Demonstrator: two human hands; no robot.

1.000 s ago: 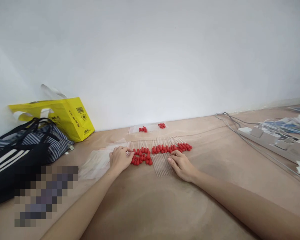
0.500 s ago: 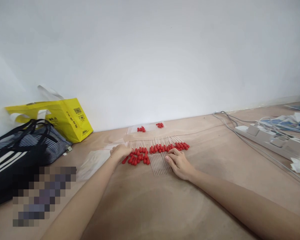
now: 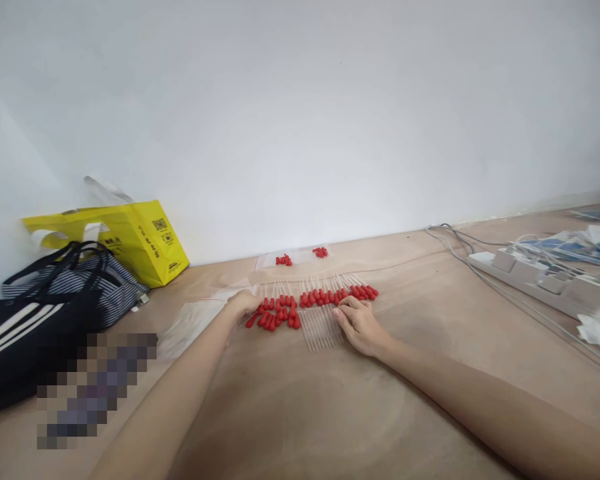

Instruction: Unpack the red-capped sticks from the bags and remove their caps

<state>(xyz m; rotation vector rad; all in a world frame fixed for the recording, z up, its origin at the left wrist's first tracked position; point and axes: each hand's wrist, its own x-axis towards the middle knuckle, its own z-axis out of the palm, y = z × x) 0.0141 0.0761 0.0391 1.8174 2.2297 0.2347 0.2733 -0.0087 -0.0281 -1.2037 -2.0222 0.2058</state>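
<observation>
A row of clear droppers with red rubber bulbs lies on the tan table, their thin tubes pointing toward me. My right hand rests on the tubes at the row's right part, fingers curled, fingertips against the bulbs. My left hand sits at the left end, beside a loose cluster of red bulbs; its fingers are hidden behind the back of the hand. A clear plastic bag lies just left of that hand.
Two small clear bags holding red bulbs lie by the white wall. A yellow bag and a black striped bag stand at the left. A white power strip, cables and papers occupy the right.
My left hand has slid left off the bulb cluster, leaving the bulbs more spread. My right hand's fingers have curled in a little on the tubes.
</observation>
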